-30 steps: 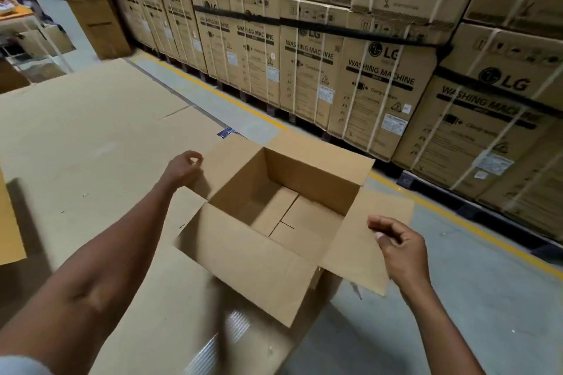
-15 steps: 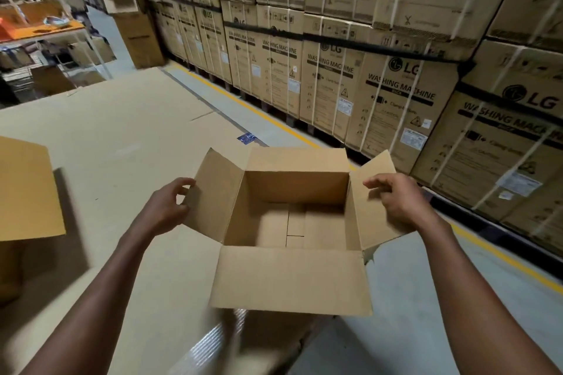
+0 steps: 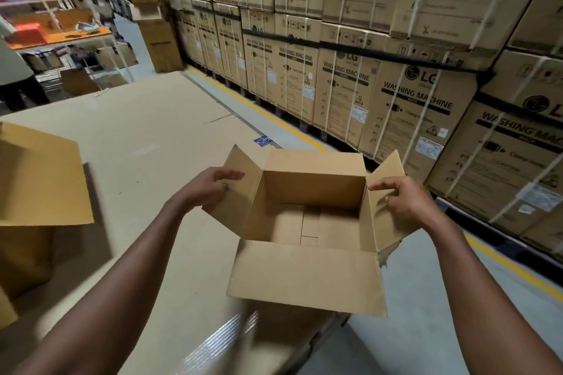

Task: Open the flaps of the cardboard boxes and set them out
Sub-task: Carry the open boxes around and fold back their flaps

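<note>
An open brown cardboard box [image 3: 304, 277] sits right in front of me, all its top flaps spread and its inside bare. My left hand [image 3: 207, 192] holds the edge of the left side flap, fingers laid over it. My right hand [image 3: 402, 201] grips the right side flap, fingers curled onto its inner face. The near flap hangs toward me and the far flap leans away. The box's lower part is blurred. A second opened box [image 3: 36, 179] stands at the left edge.
Flat cardboard sheets [image 3: 146, 137] cover the floor on the left. Stacked washing machine cartons [image 3: 411, 106] wall off the right behind a yellow floor line [image 3: 262, 109]. A tall carton [image 3: 158, 42], a shelf rack [image 3: 58, 24] and a person [image 3: 15, 76] are at the far left.
The box has turned square to me and come closer. My right hand moved from the flap's outer corner up onto the right flap. The view swung left, bringing the second box in.
</note>
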A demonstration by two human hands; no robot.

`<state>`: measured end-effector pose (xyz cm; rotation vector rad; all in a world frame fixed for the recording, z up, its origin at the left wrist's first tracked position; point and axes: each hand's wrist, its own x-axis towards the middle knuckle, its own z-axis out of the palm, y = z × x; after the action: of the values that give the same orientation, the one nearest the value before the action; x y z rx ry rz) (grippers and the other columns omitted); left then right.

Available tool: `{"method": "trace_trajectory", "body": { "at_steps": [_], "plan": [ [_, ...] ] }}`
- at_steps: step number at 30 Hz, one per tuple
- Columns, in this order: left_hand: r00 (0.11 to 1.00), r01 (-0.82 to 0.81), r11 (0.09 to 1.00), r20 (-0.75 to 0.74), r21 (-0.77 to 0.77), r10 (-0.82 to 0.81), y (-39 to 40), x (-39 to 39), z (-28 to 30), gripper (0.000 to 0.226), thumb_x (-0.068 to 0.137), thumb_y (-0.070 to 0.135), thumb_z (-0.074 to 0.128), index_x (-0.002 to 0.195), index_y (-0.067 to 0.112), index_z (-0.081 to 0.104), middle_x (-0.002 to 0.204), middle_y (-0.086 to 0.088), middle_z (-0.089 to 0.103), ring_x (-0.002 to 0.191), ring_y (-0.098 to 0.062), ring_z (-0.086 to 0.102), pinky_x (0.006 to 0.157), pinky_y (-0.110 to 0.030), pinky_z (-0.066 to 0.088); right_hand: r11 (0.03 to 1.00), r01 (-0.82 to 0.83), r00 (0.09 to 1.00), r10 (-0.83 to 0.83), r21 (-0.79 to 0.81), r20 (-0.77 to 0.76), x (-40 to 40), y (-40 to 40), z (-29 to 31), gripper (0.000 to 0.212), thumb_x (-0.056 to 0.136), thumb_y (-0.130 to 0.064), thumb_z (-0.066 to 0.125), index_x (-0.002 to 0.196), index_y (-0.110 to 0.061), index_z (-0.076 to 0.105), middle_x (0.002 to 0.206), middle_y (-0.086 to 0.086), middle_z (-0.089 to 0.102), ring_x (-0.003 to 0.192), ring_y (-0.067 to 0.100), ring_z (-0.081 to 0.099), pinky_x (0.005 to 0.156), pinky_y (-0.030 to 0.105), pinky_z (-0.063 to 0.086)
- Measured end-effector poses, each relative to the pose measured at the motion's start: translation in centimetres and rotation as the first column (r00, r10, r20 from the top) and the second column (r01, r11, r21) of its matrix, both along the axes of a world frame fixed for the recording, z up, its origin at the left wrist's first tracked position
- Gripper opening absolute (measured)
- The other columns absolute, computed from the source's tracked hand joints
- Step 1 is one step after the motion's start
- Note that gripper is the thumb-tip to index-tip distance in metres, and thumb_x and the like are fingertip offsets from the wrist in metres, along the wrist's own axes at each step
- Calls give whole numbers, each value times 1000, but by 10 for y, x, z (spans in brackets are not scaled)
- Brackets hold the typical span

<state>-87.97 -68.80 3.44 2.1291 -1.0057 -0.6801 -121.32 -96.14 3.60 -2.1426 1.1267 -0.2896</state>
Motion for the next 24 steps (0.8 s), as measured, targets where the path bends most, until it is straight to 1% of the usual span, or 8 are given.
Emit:
{"method": "trace_trajectory", "body": {
  "at_steps": [3, 7, 10, 13, 14, 17, 20, 24],
  "plan": [
    [1000, 5, 998, 24, 59, -6, -12, 6, -5, 48, 88, -2, 50, 123, 26, 69, 129, 2, 67, 122, -17, 60, 100, -30, 48, 999, 5, 1000, -4, 33, -20, 1, 1, 2, 55, 87, 12, 54, 100, -37, 74, 132, -7, 65, 121, 16, 55, 93, 35, 46],
    [990, -78, 994, 126, 72, 69, -15, 2, -8, 44, 90, -2, 52, 119, 22, 74, 122, 3, 72, 114, -15, 64, 100, -31, 51, 1000, 25, 1000, -25, 16, -7, -1, 4, 2, 50, 89, 15, 51, 110, -25, 74, 133, -1, 63, 129, 22, 50, 100, 40, 43],
    [982, -99, 991, 166, 84, 84, -4, -16, 0, 54, 85, -8, 44, 124, 16, 71, 126, 0, 69, 113, -12, 62, 93, -22, 46, 1000, 15, 1000, -15, 22, -1, 0, 3, -1, 50, 89, 14, 53, 112, -25, 74, 134, 1, 62, 128, 24, 52, 103, 45, 46],
    [971, -166, 983, 187, 75, 149, 20, -39, 6, 59, 80, -7, 41, 126, 16, 70, 128, -2, 69, 119, -15, 62, 93, -21, 45, 997, -75, 997, 75, -1, -31, 6, 2, 0, 55, 83, 9, 64, 92, -45, 71, 131, 3, 65, 119, 23, 58, 98, 45, 51],
    [964, -199, 977, 194, 69, 183, 31, -48, 7, 59, 81, -6, 41, 127, 16, 69, 129, -3, 68, 120, -16, 62, 92, -21, 45, 993, -114, 993, 114, 1, -35, 10, 3, 1, 53, 82, 8, 66, 94, -43, 72, 132, 3, 64, 121, 24, 57, 98, 42, 49],
    [929, -328, 943, 196, 47, 314, 63, -74, 9, 55, 85, -5, 43, 129, 18, 68, 131, -4, 67, 109, -16, 63, 84, -25, 50, 974, -228, 973, 228, -4, -45, 21, 10, 10, 48, 85, 14, 59, 115, -19, 75, 134, 4, 64, 125, 26, 55, 94, 35, 44],
    [872, -464, 885, 193, 36, 449, 99, -106, 10, 50, 90, -3, 46, 130, 20, 67, 130, -2, 66, 107, -17, 61, 77, -26, 50, 938, -346, 938, 345, -21, -37, 32, 21, 17, 50, 81, 16, 58, 117, -15, 74, 128, 6, 68, 119, 26, 60, 93, 32, 46],
    [766, -615, 789, 235, -5, 598, 149, -163, 17, 46, 92, -4, 53, 131, 18, 66, 133, -1, 65, 126, -19, 59, 99, -32, 51, 872, -489, 872, 488, -35, -34, 45, 42, 21, 57, 74, 12, 61, 107, -33, 74, 118, 10, 72, 108, 25, 65, 91, 33, 53]
  ]
}}
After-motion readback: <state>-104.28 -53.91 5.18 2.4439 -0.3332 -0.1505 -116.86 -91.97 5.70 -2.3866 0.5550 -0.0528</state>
